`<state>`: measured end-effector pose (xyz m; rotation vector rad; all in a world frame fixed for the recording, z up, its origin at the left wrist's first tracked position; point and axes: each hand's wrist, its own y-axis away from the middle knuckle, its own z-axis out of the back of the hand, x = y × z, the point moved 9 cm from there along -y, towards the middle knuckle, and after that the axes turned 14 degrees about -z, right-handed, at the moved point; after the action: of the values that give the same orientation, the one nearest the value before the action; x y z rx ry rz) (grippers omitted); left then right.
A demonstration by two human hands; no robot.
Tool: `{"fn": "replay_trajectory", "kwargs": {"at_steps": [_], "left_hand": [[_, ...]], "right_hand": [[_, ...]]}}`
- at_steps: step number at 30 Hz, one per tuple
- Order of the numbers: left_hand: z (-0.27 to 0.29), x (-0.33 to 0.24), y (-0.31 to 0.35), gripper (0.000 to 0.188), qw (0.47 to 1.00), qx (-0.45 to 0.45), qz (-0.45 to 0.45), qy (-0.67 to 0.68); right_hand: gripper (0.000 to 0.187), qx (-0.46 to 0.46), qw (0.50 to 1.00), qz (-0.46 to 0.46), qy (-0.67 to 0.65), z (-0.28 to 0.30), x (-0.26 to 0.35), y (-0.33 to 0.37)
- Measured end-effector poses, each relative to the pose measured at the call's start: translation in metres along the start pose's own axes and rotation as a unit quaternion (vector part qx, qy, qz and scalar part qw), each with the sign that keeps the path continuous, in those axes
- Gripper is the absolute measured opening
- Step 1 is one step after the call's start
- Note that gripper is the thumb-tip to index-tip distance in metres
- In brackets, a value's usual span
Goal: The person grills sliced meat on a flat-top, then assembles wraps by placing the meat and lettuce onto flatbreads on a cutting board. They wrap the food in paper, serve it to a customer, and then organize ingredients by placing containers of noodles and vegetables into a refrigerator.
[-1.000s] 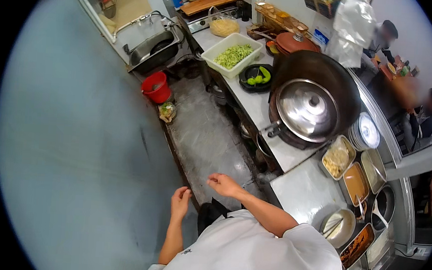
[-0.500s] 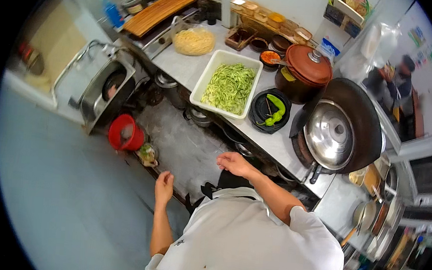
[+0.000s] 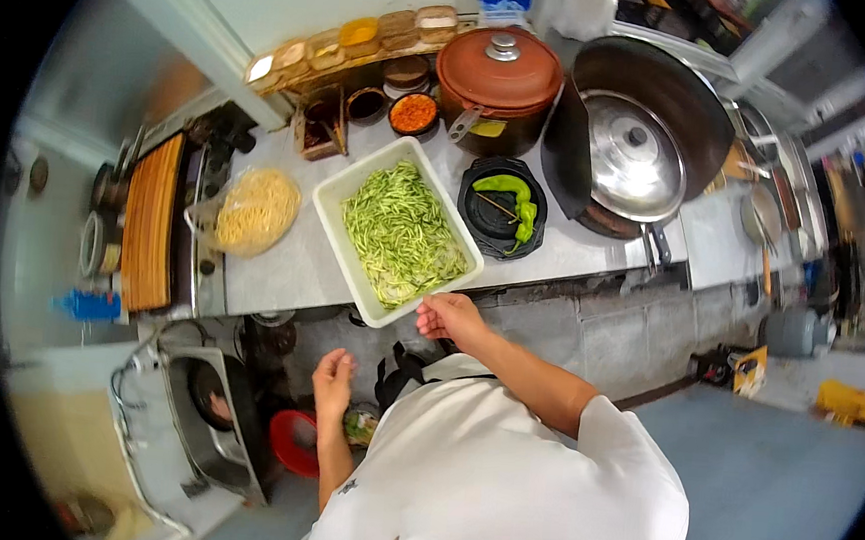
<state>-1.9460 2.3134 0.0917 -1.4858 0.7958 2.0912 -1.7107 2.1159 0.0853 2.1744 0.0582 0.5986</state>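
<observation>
Both my hands are empty and raised in front of my white shirt [image 3: 509, 466]. My left hand [image 3: 333, 378] hovers below the counter's front edge, loosely curled, fingers apart. My right hand [image 3: 452, 317] is half curled and open beside the near corner of a white plastic tub [image 3: 333, 225]; whether it touches the rim I cannot tell. Shredded green vegetable, perhaps zucchini [image 3: 400, 233], fills the tub. To its right, long green peppers [image 3: 525, 211] lie on a black dish [image 3: 481, 218]. Left of the tub is a plastic bag of pale yellow noodles [image 3: 256, 213].
Behind stand a lidded brown pot [image 3: 501, 79], a bowl of orange-red sauce [image 3: 413, 114] and seasoning boxes [image 3: 359, 36]. A metal lid [image 3: 633, 154] sits inside a dark curved shield [image 3: 705, 108] at right. A sink [image 3: 209, 455] and red bucket [image 3: 292, 441] are lower left.
My view and body have turned left and come up to the counter, so the tub is now right before me. My right hand has come near its corner. Both hands stay empty.
</observation>
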Motion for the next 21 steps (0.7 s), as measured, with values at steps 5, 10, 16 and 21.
{"fn": "replay_trajectory", "kwargs": {"at_steps": [5, 10, 16, 21], "left_hand": [[-0.048, -0.035, -0.079, 0.032, 0.948, 0.251, -0.119, -0.157], [-0.018, 0.002, -0.142, 0.027, 0.971, 0.193, -0.110, -0.086], [-0.041, 0.015, -0.127, 0.050, 0.969, 0.116, -0.044, -0.214], [-0.094, -0.035, -0.110, 0.039, 0.972, 0.117, -0.046, -0.196]], "right_hand": [[0.024, -0.184, 0.976, 0.104, 0.044, 0.104, -0.039, 0.022], [0.023, -0.446, 0.872, 0.195, -0.058, 0.293, -0.063, 0.182], [0.022, -0.419, 0.843, 0.332, -0.056, 0.325, 0.045, 0.306], [0.026, -0.128, 0.960, 0.205, 0.141, 0.186, 0.095, 0.193]]}}
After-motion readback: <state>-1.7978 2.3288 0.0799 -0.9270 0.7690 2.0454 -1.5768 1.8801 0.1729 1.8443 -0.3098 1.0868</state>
